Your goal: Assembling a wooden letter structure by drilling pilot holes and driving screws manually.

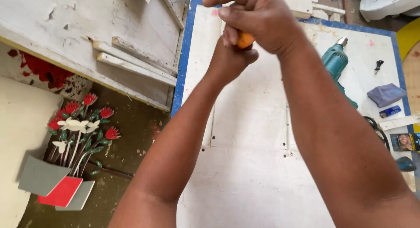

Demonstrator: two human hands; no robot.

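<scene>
— What are the hands doing?

— Both are wrapping tight around a small orange object (245, 40): the right hand (258, 20) is closing over the top, the left hand (229, 57) is clamping from below, above the white board (249, 175).

— What could be going wrong?

— They're squeezing it in mid-air — if the grip is slipping, I'd judge it's dropping onto the board, near the teal drill (336, 62).
</scene>
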